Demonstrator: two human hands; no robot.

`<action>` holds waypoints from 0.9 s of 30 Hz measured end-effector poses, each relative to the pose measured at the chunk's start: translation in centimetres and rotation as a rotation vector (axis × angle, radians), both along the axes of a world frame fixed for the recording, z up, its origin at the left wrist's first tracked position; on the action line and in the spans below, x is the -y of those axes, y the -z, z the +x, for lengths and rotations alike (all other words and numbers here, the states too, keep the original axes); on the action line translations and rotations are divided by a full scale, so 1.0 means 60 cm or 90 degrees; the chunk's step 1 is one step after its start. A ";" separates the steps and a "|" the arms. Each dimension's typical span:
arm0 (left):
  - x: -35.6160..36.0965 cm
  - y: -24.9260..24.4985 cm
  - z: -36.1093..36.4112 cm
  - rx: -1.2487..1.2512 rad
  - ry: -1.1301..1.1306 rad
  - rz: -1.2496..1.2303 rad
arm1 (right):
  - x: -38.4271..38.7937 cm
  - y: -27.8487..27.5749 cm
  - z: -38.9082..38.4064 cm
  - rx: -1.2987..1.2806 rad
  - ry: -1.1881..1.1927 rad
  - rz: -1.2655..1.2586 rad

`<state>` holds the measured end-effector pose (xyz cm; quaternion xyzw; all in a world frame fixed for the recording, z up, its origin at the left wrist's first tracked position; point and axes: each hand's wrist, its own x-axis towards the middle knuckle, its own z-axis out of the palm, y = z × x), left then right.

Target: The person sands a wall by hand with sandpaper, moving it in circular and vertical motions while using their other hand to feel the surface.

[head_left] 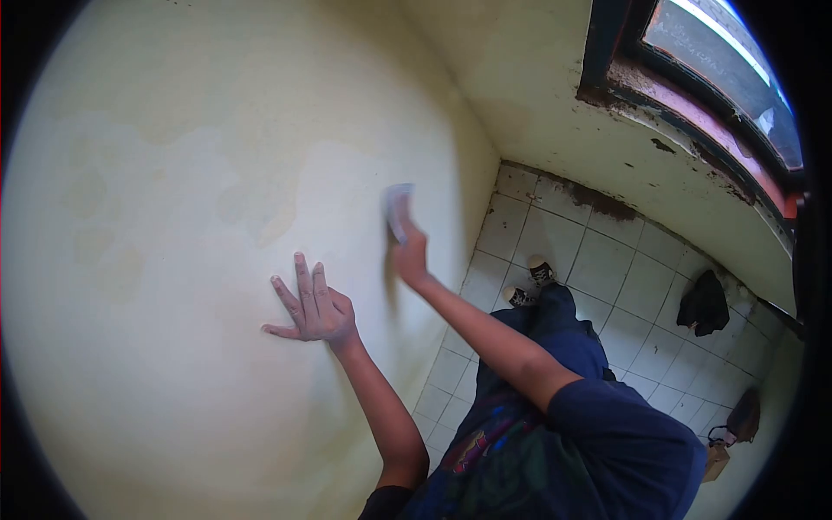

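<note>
My left hand (pixel 317 314) lies flat against the pale yellow wall (pixel 199 364), fingers spread and holding nothing. Whitish dust shows on its fingers. Up and to the right of it, my right hand (pixel 412 258) is closed around a flat pale-grey piece (pixel 399 206), which overlaps the wall in this view. Motion blurs the piece and the hand, so I cannot tell its exact kind. Darker, patchy stains (pixel 247 212) mark the wall to the left of the grey piece.
A wall corner lies to the right, with a dark-framed window (pixel 685 95) above peeling paint. White floor tiles (pixel 598 260) spread below, under my shoes (pixel 539 270). A black cloth-like bundle (pixel 704 303), a dark brown bag-like item (pixel 744 416) and a small cardboard box (pixel 716 463) sit at the right.
</note>
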<state>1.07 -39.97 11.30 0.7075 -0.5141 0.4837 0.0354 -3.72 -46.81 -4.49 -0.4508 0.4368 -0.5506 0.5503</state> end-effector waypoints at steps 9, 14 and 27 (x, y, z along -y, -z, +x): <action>0.001 0.004 0.003 0.013 -0.006 -0.001 | 0.061 -0.014 -0.024 -0.019 0.025 -0.015; -0.003 0.004 0.006 0.013 0.009 0.004 | 0.084 0.028 -0.035 -0.065 -0.039 0.127; 0.029 0.019 -0.007 0.006 0.047 0.234 | 0.051 0.071 -0.036 -0.074 -0.062 -0.097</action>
